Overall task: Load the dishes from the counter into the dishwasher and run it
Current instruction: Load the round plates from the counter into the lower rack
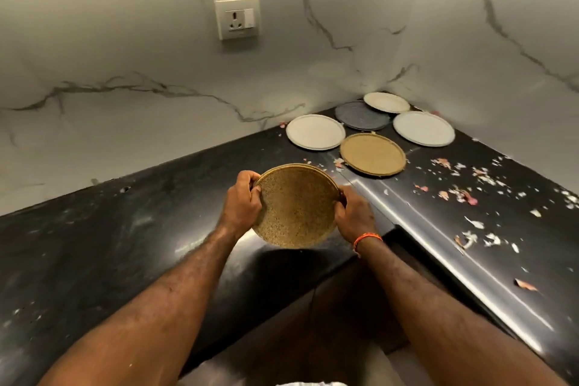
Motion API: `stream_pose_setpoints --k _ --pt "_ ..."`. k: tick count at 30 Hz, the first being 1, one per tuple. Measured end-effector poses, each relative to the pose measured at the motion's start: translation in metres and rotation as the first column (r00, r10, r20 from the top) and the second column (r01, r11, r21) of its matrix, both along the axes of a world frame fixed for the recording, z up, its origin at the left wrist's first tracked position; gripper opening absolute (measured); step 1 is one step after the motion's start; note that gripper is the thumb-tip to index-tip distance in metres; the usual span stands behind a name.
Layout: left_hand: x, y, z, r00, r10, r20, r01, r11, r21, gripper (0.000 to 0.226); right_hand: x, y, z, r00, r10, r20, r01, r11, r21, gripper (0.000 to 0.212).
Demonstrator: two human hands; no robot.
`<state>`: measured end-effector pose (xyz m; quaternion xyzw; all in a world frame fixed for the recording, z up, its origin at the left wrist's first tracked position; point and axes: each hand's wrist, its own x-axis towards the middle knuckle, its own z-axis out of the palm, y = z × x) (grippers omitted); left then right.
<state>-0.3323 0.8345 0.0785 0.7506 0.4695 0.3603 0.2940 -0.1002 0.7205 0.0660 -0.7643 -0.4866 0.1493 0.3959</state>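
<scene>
Speckled brown plate (296, 207) is gripped at its rim by left hand (242, 200) at 9 o'clock and right hand (355, 216) at 3 o'clock, held tilted above the black counter (125, 244) edge. Five plates are laid at 1 o'clock in the corner: tan plate (372, 154), dark plate (362, 115), three pale.

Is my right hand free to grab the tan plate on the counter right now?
Probably not yet. The right hand and left hand both grip the speckled plate. The tan plate lies uncovered just beyond, so the path looks open once the hand lets go.
</scene>
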Motion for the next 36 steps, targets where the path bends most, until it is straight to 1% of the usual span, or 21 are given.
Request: stream_pose_setpoints --k 3,7,11,14,17,21,25,29,32,34,36 --pt "0.020 -0.008 0.002 0.994 -0.106 -0.027 0.107 0.994 0.011 0.011 0.011 -0.033 -0.007 0.993 -0.115 -0.036 0.114 0.993 -0.031 0.019" --pt "0.042 -0.022 0.005 0.961 -0.271 -0.058 0.272 0.962 0.017 0.020 0.011 -0.076 -0.014 0.956 -0.282 -0.084 0.284 0.959 0.019 0.007" --pt "0.064 -0.044 0.001 0.900 -0.433 -0.045 0.434 0.901 0.000 0.021 0.007 -0.123 -0.021 0.894 -0.446 -0.032 0.447 0.891 0.074 0.004" --pt "0.084 -0.064 0.000 0.848 -0.527 -0.056 0.528 0.849 -0.009 0.021 0.005 -0.165 -0.025 0.848 -0.528 0.032 0.526 0.848 0.059 0.006" --pt "0.103 -0.091 -0.004 0.777 -0.626 -0.071 0.626 0.780 -0.018 0.023 0.000 -0.211 -0.030 0.789 -0.609 0.079 0.609 0.793 0.037 0.008" --pt "0.127 -0.131 -0.010 0.685 -0.723 -0.095 0.726 0.687 0.007 0.022 -0.007 -0.265 -0.036 0.701 -0.707 0.095 0.709 0.705 0.013 0.007" --pt "0.150 -0.175 -0.010 0.556 -0.825 -0.104 0.831 0.556 0.033 0.020 -0.014 -0.318 -0.044 0.626 -0.776 0.080 0.779 0.626 -0.018 0.004" --pt "0.173 -0.219 -0.006 0.465 -0.871 -0.160 0.885 0.456 0.095 0.020 -0.017 -0.367 -0.052 0.534 -0.842 0.078 0.845 0.532 -0.047 0.004" --pt "0.194 -0.258 -0.007 0.400 -0.896 -0.192 0.916 0.393 0.074 0.022 -0.018 -0.409 -0.059 0.482 -0.872 0.082 0.876 0.476 -0.080 0.006" --pt "0.205 -0.283 -0.009 0.357 -0.911 -0.208 0.934 0.353 0.056 0.024 -0.020 -0.436 -0.062 0.466 -0.881 0.079 0.883 0.458 -0.099 0.009" --pt "0.216 -0.313 -0.013 0.287 -0.924 -0.252 0.957 0.288 0.035 0.025 -0.023 -0.467 -0.065 0.438 -0.897 0.057 0.895 0.430 -0.115 0.009"
